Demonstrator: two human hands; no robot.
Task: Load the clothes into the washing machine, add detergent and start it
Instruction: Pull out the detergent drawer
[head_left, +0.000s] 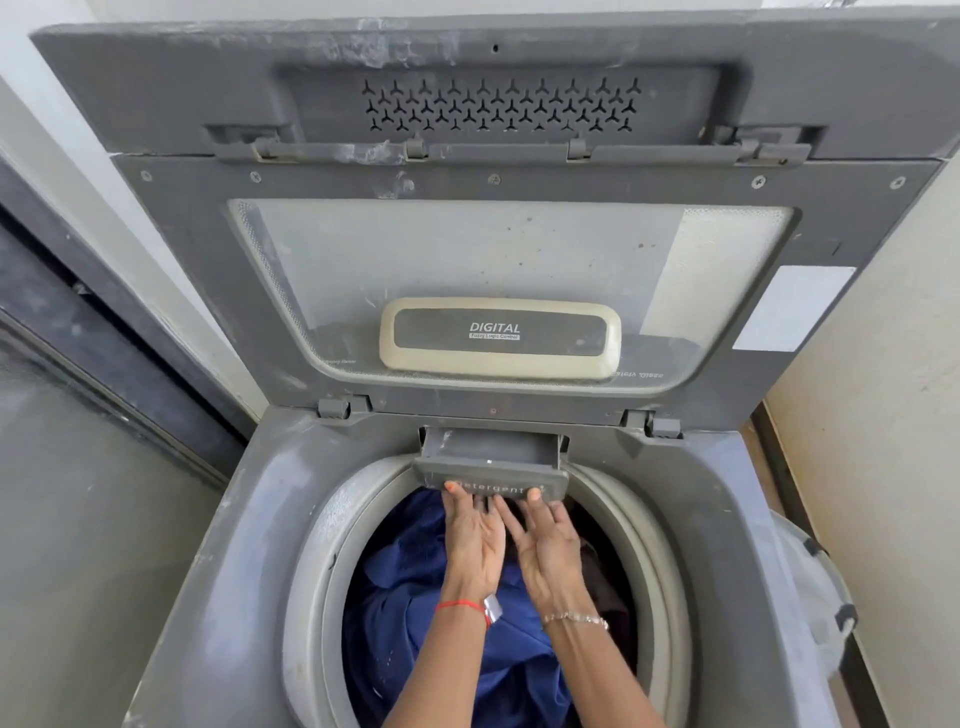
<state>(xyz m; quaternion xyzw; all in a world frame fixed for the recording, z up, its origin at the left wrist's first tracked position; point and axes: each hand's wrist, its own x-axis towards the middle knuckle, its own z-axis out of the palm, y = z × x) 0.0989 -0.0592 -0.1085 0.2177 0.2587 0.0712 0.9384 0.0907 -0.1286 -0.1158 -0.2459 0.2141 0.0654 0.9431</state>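
The grey top-load washing machine (223, 571) stands with its lid (519, 249) raised upright. Dark blue clothes (400, 603) fill the drum. At the back of the drum opening the detergent drawer (493, 460), labelled "Detergent", sticks out partway. My left hand (475, 540) and my right hand (548, 558) reach over the clothes, palms up, side by side. Each holds the drawer's front, thumb on its face and fingers tucked beneath it. The fingertips are hidden under the drawer.
A cream handle panel (498, 338) marked "DIGITAL" sits on the lid's glass. A whitish laundry basket (810, 597) stands to the machine's right against a beige wall. A dark door frame (104, 338) runs along the left.
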